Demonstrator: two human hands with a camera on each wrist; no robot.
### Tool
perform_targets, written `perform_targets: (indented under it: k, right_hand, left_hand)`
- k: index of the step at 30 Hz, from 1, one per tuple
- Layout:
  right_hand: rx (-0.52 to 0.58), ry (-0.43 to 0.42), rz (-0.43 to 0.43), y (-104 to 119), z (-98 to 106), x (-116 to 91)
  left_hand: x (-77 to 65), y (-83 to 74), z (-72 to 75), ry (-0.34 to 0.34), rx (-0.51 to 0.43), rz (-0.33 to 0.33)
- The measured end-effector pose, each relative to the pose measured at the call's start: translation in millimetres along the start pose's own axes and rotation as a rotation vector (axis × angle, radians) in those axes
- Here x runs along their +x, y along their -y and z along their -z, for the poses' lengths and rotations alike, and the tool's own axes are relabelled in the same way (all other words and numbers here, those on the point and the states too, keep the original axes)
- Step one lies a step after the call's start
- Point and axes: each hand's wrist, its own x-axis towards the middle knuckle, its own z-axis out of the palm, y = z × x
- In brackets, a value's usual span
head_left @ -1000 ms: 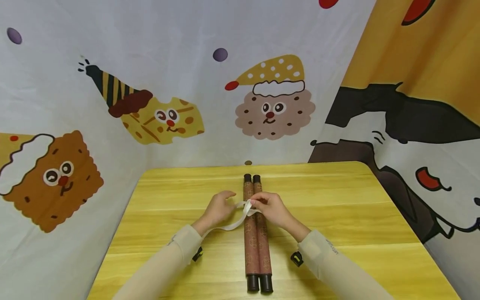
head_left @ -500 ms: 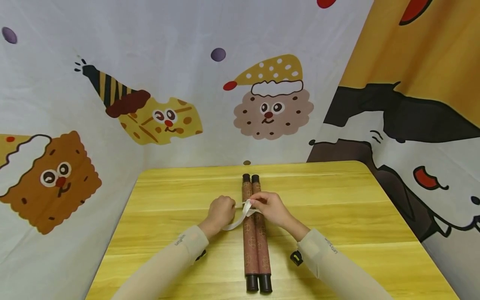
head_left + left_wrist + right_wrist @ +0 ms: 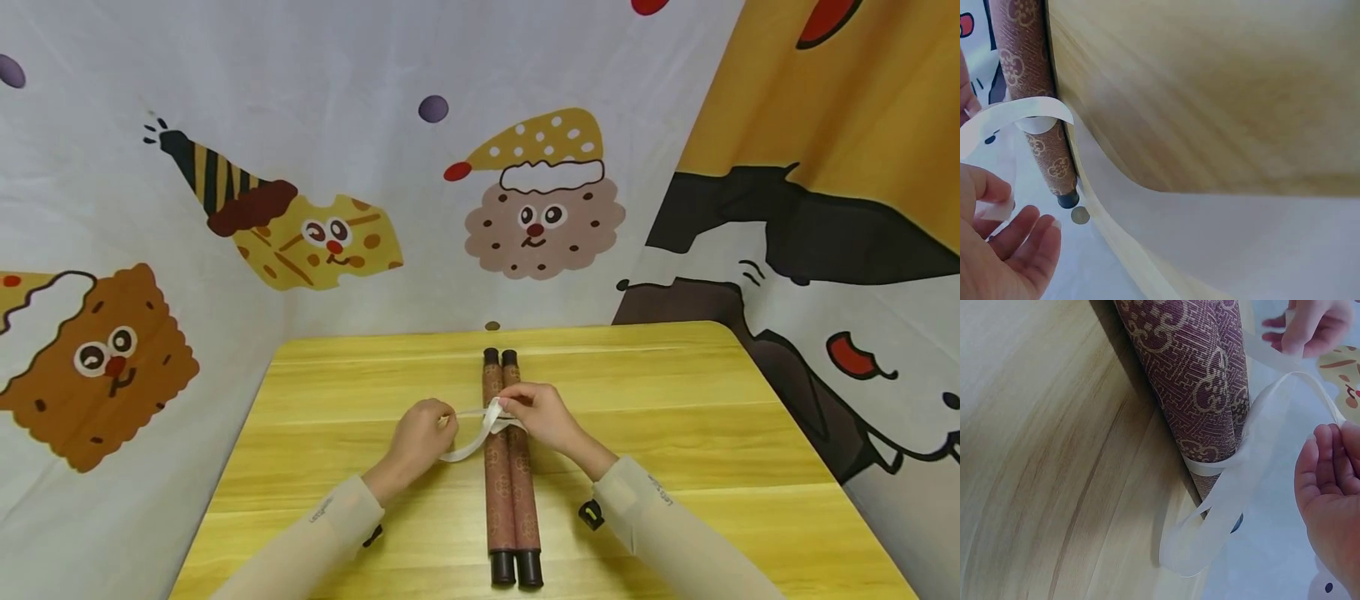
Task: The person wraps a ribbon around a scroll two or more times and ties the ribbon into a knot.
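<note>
A hanging scroll, rolled from both ends into two brown patterned rolls with dark end knobs, lies lengthwise in front of me. White ribbon wraps around both rolls, and a loose loop of ribbon hangs beside them in the right wrist view. To the left of the scroll, my left hand pinches a length of ribbon between thumb and fingers; the left wrist view shows the pinched ribbon partly hidden by the thumb. Over the right-hand roll, my right hand pinches another part of the ribbon, raised above the scroll.
The scroll rests on a yellow wood-grain table with rounded far corners. A white cloth printed with cartoon food figures hangs behind the table and along its left side. Dark wrist straps show under both sleeves.
My left hand, its fingers spread near the ribbon a second ago, has curled onto it and drawn it leftward, away from the rolls. My right hand stays in place, pinching the ribbon.
</note>
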Motion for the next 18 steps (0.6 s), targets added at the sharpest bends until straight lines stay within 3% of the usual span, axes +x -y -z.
perform_targets:
  k: [6, 11, 14, 18]
  right_hand:
    - [0.011, 0.021, 0.016, -2, -1, 0]
    - [0.021, 0.018, -0.007, -1, -1, 1]
    - [0.021, 0.011, -0.020, -2, -1, 1]
    - [0.030, 0.010, -0.018, -3, -2, 1]
  left_hand:
    - [-16.1, -4.7, 2.1, -0.050, -0.067, -0.052]
    - [-20.3, -8.1, 0.8, -0.096, -0.066, -0.114]
    - [-17.3, -5.0, 0.0, -0.071, -0.049, -0.077]
    - [-12.8, 1.2, -2.7, 0.016, -0.029, 0.011]
